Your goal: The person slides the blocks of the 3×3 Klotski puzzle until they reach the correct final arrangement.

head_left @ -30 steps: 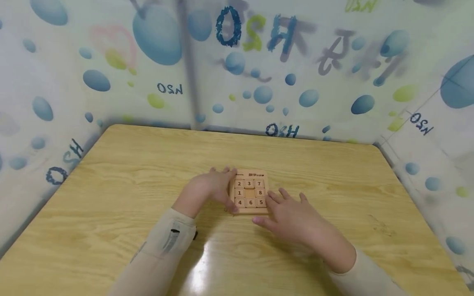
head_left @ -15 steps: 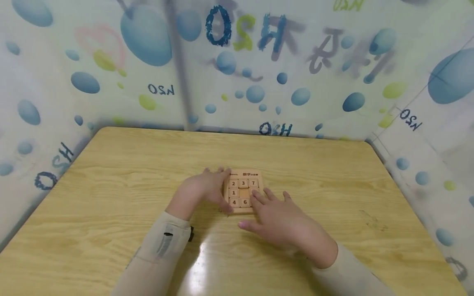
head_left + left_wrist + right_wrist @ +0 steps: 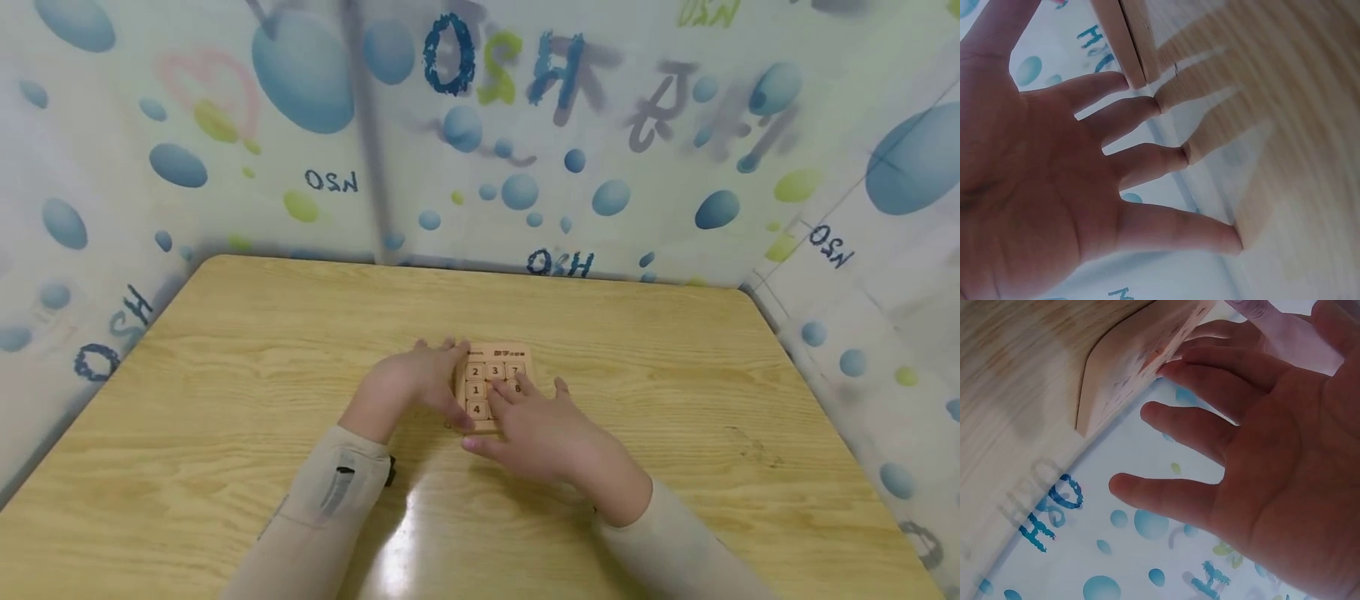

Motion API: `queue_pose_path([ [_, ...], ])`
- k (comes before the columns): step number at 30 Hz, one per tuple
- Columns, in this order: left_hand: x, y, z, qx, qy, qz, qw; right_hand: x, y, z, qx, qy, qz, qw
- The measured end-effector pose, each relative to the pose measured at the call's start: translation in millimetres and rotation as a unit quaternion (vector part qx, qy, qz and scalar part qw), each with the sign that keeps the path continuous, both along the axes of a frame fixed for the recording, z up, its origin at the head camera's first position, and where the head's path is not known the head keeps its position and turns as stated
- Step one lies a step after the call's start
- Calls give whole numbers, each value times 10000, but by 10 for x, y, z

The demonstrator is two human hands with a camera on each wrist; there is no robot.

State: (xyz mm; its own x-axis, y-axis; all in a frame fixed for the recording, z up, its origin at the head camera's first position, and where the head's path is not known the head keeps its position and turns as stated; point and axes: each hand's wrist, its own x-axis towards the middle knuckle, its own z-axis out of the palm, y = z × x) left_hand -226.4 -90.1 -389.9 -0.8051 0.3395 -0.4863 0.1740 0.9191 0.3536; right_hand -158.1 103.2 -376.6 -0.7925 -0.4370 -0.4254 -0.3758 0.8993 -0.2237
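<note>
A wooden number slide puzzle point(image 3: 504, 350) lies flat on the table, its square tiles showing 2, 3 and 7 in the top row. My left hand point(image 3: 408, 385) holds its left side, thumb at the near corner and index finger at the far corner; the other fingers are spread, tips on the tabletop in the left wrist view. Over the tiles is my right hand point(image 3: 543, 429), fingers extended, with fingertips at the middle of the board and thumb beside its near edge. Those fingers hide the centre and most of the bottom row. The right wrist view shows the puzzle frame point(image 3: 1107, 384) edge-on.
The light wood-grain table point(image 3: 300, 317) has rounded far corners and a shiny reflection near the front. Behind and on both sides stand white walls point(image 3: 652, 108) printed with blue and green drops and lettering.
My right hand has moved left from the board's right edge onto its tiles, covering the centre and lower tiles. The left hand keeps its place on the board. The head view has shifted slightly.
</note>
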Motion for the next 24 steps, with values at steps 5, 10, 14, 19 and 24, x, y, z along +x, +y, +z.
queue_pose_path([
  [5, 3, 9, 11, 12, -12, 53, 10000, 35, -45, 17, 180, -118, 124, 9997],
  [10, 6, 8, 7, 17, -56, 76, 10000, 121, -47, 49, 275, -157, 145, 9994],
  [14, 6, 7, 2, 34, -42, 80, 10000, 146, 23, 79, 514, -102, -176, 9985],
  [19, -3, 13, -4, -8, -15, 56, 10000, 107, 74, 65, 594, -16, -449, 9972],
  [24, -7, 12, -17, -41, -38, 31, 10000, 87, 20, 17, 472, -12, -465, 9978],
])
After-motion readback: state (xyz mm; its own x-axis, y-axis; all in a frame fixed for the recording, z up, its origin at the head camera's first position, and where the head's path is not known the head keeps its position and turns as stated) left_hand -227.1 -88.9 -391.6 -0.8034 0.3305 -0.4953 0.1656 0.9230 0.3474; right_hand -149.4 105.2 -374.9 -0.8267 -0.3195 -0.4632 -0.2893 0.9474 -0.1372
